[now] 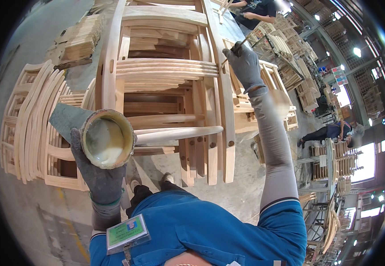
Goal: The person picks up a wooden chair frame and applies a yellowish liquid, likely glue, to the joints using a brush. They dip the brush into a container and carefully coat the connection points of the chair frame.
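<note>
My left hand (98, 175), in a grey glove, is wrapped around a round pot (131, 141) with a crusted rim. White, glue-like liquid (104, 142) lies inside it. A flat grey-green piece (70, 116) juts out beside the pot; how it is joined I cannot tell. My right hand (244, 66), gloved too, is closed on a thin stick (245, 41) at the far right; its lower end points toward the outer post of a wooden chair frame (227, 111). Whether it touches the wood is unclear. Several such frames stand stacked before me, with slotted posts and curved rails (168, 66).
More curved chair frames (33, 119) lean at the left. Flat wooden parts (84, 37) are piled on the floor behind them. One person (257, 11) is at the far side; another (328, 133) is at the right near racks of wooden parts (345, 162).
</note>
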Available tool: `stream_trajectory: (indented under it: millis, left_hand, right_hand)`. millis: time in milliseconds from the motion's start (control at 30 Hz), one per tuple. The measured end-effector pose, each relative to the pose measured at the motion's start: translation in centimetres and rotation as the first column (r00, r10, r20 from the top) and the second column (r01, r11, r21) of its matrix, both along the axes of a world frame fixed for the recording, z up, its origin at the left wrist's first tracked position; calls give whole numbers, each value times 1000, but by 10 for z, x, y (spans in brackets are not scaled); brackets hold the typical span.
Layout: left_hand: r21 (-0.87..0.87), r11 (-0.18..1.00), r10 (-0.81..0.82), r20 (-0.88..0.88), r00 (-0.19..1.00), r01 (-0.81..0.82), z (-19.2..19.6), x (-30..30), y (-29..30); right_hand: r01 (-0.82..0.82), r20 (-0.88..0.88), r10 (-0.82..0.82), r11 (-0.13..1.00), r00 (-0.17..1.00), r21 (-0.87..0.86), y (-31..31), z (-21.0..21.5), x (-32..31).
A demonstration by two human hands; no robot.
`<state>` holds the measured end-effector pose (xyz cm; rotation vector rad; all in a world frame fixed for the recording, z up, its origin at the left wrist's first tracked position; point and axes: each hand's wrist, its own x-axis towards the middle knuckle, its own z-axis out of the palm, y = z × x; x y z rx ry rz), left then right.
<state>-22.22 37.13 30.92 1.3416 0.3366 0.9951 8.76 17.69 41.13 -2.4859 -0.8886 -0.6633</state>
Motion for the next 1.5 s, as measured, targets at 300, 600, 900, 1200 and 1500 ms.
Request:
stream_trajectory:
  millis: [300,600,900,1200,1500]
  left_hand:
    - [265,964,0,68,998,-18,-12,-8,15]
    - [-73,990,-100,258,961,122,-21,-8,24]
    - [62,996,-66,145,987,57,-14,-18,14]
    - [-136,956,-218,256,942,258,-1,-8,-5]
    - [-440,745,-262,498,827,501,33,-10,-31]
  right_hand:
    - [-32,88,35,999,995,-41,2,0,5]
    - [9,16,-8,996,1000,-86,11,1,4]
    - [-119,-50,112,976,992,-182,-15,0,-23]
    - [-139,-383,524,708,761,693,-3,35,-168]
    - [-447,-289,757,599,586,664,15,-30,-238]
